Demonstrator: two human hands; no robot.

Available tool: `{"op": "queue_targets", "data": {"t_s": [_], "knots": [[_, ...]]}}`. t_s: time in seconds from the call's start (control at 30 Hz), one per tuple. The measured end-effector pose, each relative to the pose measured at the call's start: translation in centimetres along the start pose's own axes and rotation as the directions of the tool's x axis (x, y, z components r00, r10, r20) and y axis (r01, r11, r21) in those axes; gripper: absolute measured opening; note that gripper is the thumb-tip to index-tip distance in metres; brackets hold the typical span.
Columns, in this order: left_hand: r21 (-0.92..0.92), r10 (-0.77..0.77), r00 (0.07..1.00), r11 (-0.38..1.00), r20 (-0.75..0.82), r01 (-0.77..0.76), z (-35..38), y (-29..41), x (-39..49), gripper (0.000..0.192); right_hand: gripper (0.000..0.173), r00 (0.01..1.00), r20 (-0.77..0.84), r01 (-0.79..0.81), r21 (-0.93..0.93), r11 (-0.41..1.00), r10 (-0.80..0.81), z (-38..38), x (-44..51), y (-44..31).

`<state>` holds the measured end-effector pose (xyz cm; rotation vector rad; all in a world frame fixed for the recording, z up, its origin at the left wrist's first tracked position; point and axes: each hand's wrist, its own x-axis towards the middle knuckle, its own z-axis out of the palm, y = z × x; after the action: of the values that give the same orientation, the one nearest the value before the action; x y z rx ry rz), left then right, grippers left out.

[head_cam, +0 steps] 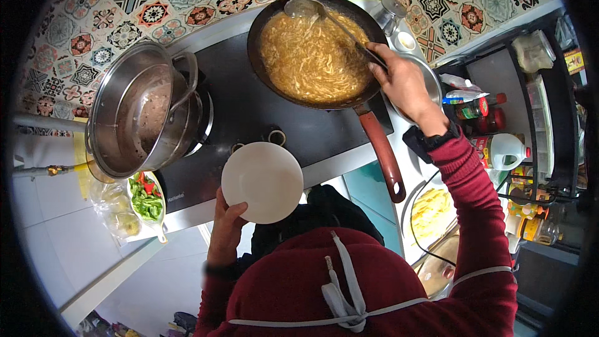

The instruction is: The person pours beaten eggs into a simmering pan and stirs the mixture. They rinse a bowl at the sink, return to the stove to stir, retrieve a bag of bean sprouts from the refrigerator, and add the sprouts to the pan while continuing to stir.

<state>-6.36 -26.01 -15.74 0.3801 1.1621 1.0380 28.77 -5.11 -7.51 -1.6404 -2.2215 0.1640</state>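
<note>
My left hand (230,219) grips a white bowl (262,182) by its rim, in front of the stove's near edge. Nothing shows inside the bowl. The handle of a metal ladle (344,28) is in my right hand (398,79). Its round head sits at the far side of a dark frying pan (256,51), over a brown, soupy food with pale shreds (313,65). The pan stands on the right of a black glass cooktop (215,117), and its reddish-brown handle (381,154) points towards me.
A deep steel pot (131,112) stands on the cooktop's left. Beside it are a dish of sliced green and red peppers (147,199) and a plastic bag (114,210). Pale yellow strips (433,213) lie at right, near a black rack (519,103) with bottles and jars.
</note>
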Motion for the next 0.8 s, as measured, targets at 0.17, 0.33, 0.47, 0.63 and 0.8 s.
{"op": "queue_targets", "data": {"t_s": [0.17, 0.33, 0.47, 0.63, 0.8], "knots": [[0.01, -0.002, 1.0, 1.0, 0.01, 0.002, 0.6, 0.1, 0.3, 0.072, 0.033, 0.998, 0.027, 0.065, -0.29, 0.955, -0.06, -0.4, -1.1, 1.0], [0.007, -0.023, 0.999, 1.0, 0.032, 0.022, 1.2, -0.2, 0.8, 0.073, 0.038, 0.994, 0.106, 0.056, -0.279, 0.959, -0.027, -2.1, -3.5, 1.3], [0.037, -0.043, 0.998, 0.998, 0.052, 0.041, 1.4, -0.3, 1.1, 0.075, 0.041, 0.992, 0.127, 0.052, -0.256, 0.965, -0.02, -3.7, -5.8, 1.1], [0.036, -0.053, 0.995, 0.998, 0.085, 0.05, 1.8, -0.4, 1.6, 0.077, 0.041, 0.991, 0.134, 0.016, -0.235, 0.972, 0.016, -5.4, -8.5, 0.3], [0.097, -0.079, 0.991, 0.993, 0.106, 0.069, 2.1, -0.4, 1.9, 0.079, 0.046, 0.99, 0.125, -0.04, -0.214, 0.976, 0.068, -7.9, -10.4, -0.9]]}}
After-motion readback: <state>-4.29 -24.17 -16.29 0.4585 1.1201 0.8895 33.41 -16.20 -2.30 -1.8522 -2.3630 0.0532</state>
